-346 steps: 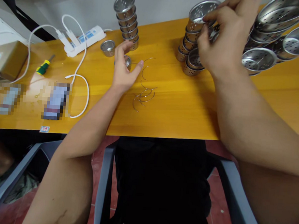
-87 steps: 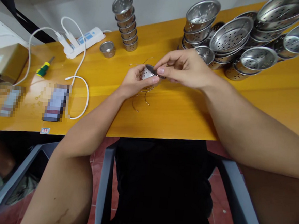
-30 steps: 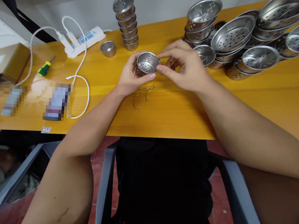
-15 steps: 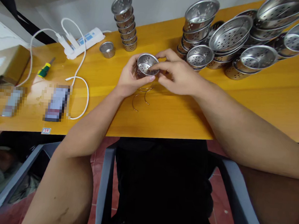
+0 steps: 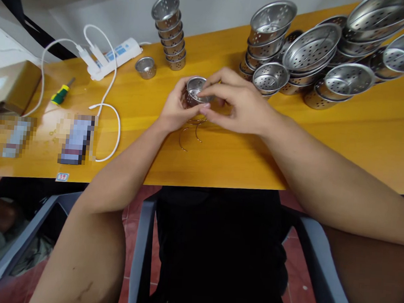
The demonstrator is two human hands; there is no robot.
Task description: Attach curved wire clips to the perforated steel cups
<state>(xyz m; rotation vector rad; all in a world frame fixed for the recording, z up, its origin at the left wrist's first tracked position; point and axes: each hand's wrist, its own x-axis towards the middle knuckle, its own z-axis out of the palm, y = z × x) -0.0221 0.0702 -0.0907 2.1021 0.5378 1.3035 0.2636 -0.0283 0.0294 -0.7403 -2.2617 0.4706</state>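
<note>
A small perforated metal cup (image 5: pixel 198 95) is in my left hand (image 5: pixel 176 104), whose fingers and thumb wrap its side, mouth up. My right hand (image 5: pixel 238 101) is at the cup's right side. Its index finger reaches over the rim into the mouth while the thumb presses the outside near my left thumb. The other right fingers are curled and partly hidden. Below the cup, thin copper-coloured wire curves (image 5: pixel 198 133) show on the table; whether any touch the cup, I cannot tell.
Behind the cup stand a tall stack of perforated cups (image 5: pixel 171 34) and one loose cup (image 5: pixel 145 67). Several stacks of larger perforated metal cups (image 5: pixel 311 48) crowd the back right. Leftward are a power strip (image 5: pixel 116 58) with white cables, a screwdriver (image 5: pixel 61 93), a phone (image 5: pixel 77 140) and a cardboard box (image 5: pixel 16 85).
My right hand has shifted slightly left and down, its thumb now against the cup near my left thumb. The cup has tilted a little in my left hand.
</note>
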